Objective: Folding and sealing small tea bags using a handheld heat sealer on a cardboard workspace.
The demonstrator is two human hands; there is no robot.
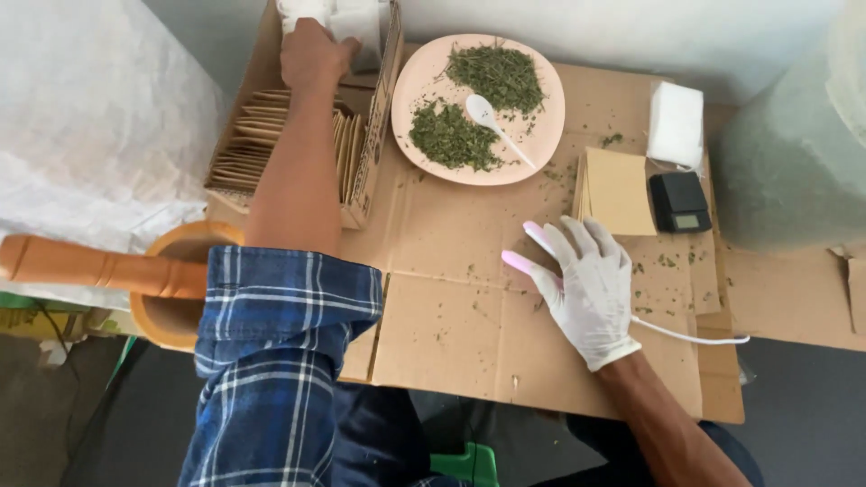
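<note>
My left hand point(311, 54), bare, with a blue plaid sleeve pushed up the arm, reaches into the far end of an open cardboard box point(374, 135). Its fingers are closed on a white bundle point(352, 18) there. My right hand point(586, 284), in a white glove, lies flat with fingers spread on a small pink and white device point(523, 261), on the cardboard sheet point(451, 316). A white cable point(695, 338) runs right from under that hand.
The box holds several brown paper pouches point(253, 135). A pink plate point(424, 72) carries dried green herbs point(496, 77) and a white spoon point(487, 117). Right of it are stacked brown pouches point(618, 189), a black pocket scale point(679, 201) and a white packet point(675, 122). A wooden mortar point(167, 316) and pestle point(90, 266) sit left.
</note>
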